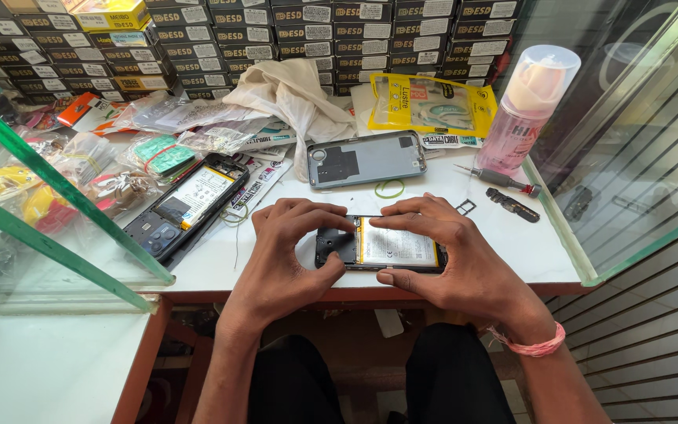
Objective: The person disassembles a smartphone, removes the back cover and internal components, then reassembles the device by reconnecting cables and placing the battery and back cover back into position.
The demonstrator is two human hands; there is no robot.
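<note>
Opened phone lies on white counter, back cover already off, battery exposed. Left hand and right hand pinch its edges, fingertips pressing the top. Reassembly not yet done.

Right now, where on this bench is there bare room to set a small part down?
Bare white top lies right of the right hand, below the black bracket and SIM tray. A narrower strip runs between the green rubber band and the opened phone. Left, beyond the second opened phone, packets crowd everything.
</note>
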